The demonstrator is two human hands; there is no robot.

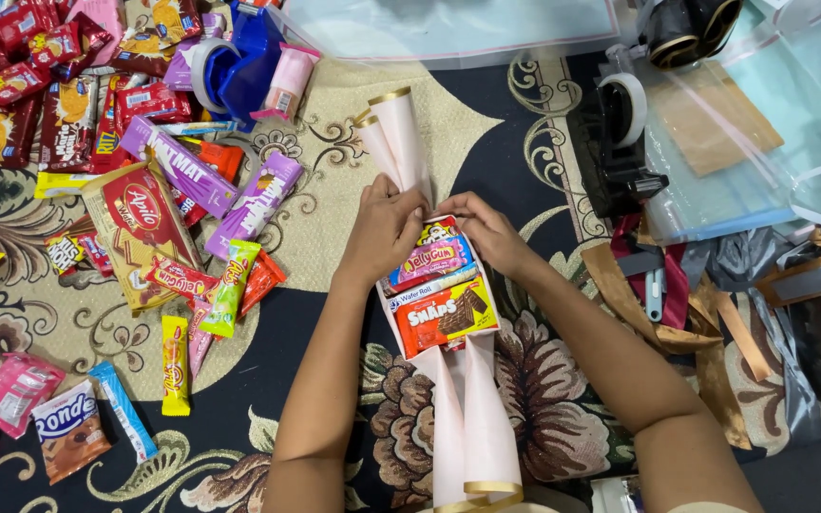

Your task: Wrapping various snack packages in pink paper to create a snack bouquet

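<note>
Your left hand and right hand both pinch closed on the pink paper wrap, at the top of the snack bundle lying mid-carpet. Loose snack packs lie well left.

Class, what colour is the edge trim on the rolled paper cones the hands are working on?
Gold trim on pale pink paper cones, clearest in the head view.

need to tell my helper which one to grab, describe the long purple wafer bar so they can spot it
Start at the blue tape dispenser at the top of the patterned carpet, left of the hands. Just below it, in the snack pile, lies the purple bar, slanting down to the right across a gold biscuit pack. It is the longest purple pack, with big pale lettering.
</note>
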